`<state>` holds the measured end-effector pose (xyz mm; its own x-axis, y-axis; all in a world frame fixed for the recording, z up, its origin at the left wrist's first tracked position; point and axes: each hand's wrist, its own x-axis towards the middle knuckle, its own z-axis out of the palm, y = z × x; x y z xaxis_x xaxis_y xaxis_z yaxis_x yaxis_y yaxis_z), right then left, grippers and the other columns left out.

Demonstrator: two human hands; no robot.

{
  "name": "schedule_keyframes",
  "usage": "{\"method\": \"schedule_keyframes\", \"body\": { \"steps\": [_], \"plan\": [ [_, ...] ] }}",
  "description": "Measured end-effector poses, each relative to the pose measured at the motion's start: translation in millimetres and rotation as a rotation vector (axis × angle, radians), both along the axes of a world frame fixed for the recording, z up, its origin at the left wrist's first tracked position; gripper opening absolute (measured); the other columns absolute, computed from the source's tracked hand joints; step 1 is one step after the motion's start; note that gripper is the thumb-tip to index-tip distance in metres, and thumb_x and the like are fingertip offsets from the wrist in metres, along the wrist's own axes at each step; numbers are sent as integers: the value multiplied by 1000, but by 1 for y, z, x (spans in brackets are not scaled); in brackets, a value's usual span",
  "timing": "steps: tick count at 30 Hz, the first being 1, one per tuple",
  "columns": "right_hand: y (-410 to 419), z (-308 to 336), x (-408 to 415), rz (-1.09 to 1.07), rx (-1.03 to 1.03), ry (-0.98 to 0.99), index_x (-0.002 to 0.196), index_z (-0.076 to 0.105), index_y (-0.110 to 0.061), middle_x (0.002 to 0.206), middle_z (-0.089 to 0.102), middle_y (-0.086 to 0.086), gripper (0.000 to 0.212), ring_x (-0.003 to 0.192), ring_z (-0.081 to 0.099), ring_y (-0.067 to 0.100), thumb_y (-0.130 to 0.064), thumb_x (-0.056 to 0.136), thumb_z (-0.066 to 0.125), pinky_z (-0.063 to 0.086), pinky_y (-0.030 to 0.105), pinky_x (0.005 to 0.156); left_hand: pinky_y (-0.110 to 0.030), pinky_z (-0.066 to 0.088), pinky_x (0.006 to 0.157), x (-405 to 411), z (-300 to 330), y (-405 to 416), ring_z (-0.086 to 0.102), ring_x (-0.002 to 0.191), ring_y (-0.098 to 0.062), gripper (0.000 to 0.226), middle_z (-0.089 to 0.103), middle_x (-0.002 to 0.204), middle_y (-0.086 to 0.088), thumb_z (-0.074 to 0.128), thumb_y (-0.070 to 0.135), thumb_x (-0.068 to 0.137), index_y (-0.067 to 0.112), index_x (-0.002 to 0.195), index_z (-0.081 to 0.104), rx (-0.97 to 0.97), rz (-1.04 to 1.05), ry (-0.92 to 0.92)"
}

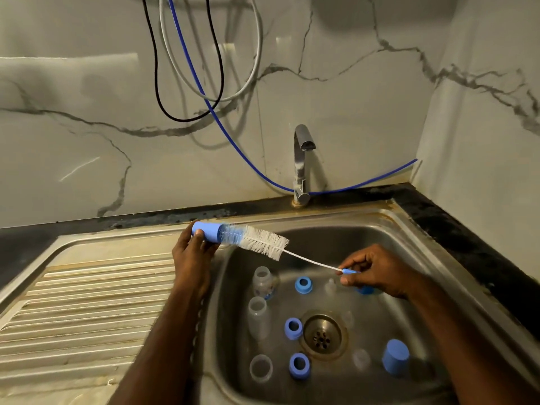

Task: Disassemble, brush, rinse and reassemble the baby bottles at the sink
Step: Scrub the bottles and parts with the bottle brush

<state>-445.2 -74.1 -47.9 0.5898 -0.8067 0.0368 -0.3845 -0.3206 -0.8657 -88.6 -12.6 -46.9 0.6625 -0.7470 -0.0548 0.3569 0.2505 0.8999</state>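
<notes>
Bottle brush (257,240) lies slanted above the sink's (388,226) left edge, bristles inside a blue cap (206,231) gripped by the left hand (191,252); the right hand (377,270) pinches its handle, ready to push along it.

A home kitchen: a stainless-steel sink (388,229) with ribbed drainboard (87,302), chrome tap (302,159), marble-patterned wall tiles (365,97).

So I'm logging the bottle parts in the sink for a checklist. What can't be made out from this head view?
- Blue part behind the right hand: mostly hidden by the fingers, so its type is unclear.
- Clear teats, such as one near the drain: blurred, faint against the steel, so no sure count.
- Bottle markings: too small to read.
- Sink front rim: cut off by the bottom edge.
</notes>
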Motion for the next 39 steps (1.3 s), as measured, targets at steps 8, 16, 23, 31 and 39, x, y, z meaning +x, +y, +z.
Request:
{"method": "schedule_keyframes", "body": {
  "steps": [8, 16, 23, 31, 39],
  "plan": [
    [-1, -6, 12, -114, -145, -48, 83, 75, -27, 77, 75, -3, 19, 71, 70, 6, -10, 79, 83, 54, 22, 69, -38, 59, 78, -7, 4, 0, 70, 102, -32, 42, 66, 121, -19, 69, 26, 95, 10, 132, 61, -59, 44, 51],
    [10, 8, 17, -142, -269, 250, 90, 75, -27, 70, 68, -18, 24, 68, 62, -3, -40, 98, 57, 47, 18, 70, -50, 54, 98, -4, 3, 2, 66, 115, -34, 29, 65, 125, -15, 61, 9, 98, 19, 125, 64, -33, -27, 4],
    [6, -6, 27, -193, -205, 35, 79, 64, -23, 67, 66, -4, 21, 60, 61, 7, -25, 76, 85, 54, 26, 61, -26, 60, 68, 1, 8, 2, 66, 103, -24, 15, 64, 110, -6, 64, 19, 97, 19, 112, 65, -78, 74, 30],
    [7, -2, 18, -10, 103, 76, 82, 75, -18, 60, 58, -5, 28, 52, 52, 6, -38, 96, 61, 44, 23, 55, -46, 56, 94, -1, 11, 2, 63, 119, -31, 52, 57, 133, -16, 67, 16, 89, 18, 140, 53, -215, -75, 248],
    [6, -13, 30, -177, -120, -44, 78, 71, -14, 73, 72, 3, 16, 68, 67, 25, -21, 76, 86, 59, 40, 66, -35, 62, 83, 4, 12, 5, 69, 109, -25, 40, 63, 126, -15, 61, 16, 96, 9, 136, 54, -264, -68, 336]
  ]
}}
